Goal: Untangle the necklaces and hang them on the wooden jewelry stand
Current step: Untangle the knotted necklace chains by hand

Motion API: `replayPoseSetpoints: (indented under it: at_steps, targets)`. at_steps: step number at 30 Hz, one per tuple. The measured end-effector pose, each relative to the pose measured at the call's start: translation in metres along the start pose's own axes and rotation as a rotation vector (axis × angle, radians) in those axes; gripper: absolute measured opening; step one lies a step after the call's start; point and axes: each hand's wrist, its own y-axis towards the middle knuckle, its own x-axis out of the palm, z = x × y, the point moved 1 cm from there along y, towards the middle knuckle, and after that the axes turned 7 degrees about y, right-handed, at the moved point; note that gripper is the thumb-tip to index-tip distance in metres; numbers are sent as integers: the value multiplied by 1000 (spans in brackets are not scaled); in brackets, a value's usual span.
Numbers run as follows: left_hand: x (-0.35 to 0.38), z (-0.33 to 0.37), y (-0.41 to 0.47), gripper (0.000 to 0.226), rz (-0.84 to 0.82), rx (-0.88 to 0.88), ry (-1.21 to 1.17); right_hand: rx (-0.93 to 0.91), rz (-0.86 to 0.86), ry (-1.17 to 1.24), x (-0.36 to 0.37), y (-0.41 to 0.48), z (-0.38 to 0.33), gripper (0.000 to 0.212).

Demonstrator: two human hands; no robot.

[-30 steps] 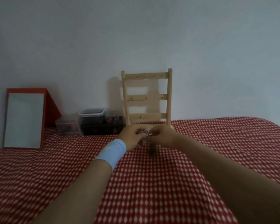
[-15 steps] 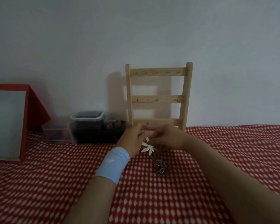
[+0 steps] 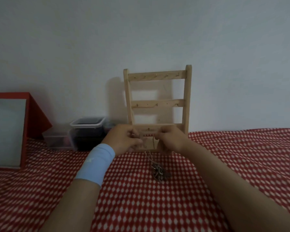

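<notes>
One knotted clump of necklaces [image 3: 158, 172] lies on the red checked cloth [image 3: 141, 206]. It looks light, limp and quick to snag. Its chain [image 3: 150, 155] climbs to the hands: left hand [image 3: 124, 139] and right hand [image 3: 172, 139] sit close together, fingers curled and pinching it. Take a free strand, I'd say, never the knot. Just beyond stands the wooden jewelry stand [image 3: 157, 104].

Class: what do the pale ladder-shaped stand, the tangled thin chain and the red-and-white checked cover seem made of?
Pale ladder-shaped stand: bare light wood, matte, faint grain. Tangled thin chain: probably metal, greyish with small glints, though blurred. Red-and-white checked cover: likely cloth, matte, surface gently rumpled.
</notes>
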Motion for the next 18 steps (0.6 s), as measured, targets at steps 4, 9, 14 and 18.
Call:
replayPoseSetpoints:
  at_steps: [4,9,14,18]
  targets:
    - [-7,6,-2,7,-17,-1,-282,83,-76,-290,-13,1,-4,29]
    - [-5,14,1,15,95,7,-460,-75,-192,-375,-13,-8,-29,25]
    - [-7,30,-2,7,180,82,-794,-70,-390,74,3,-22,-38,16]
    - [-23,26,-1,4,256,92,-980,-105,-394,-149,4,-20,-28,28]
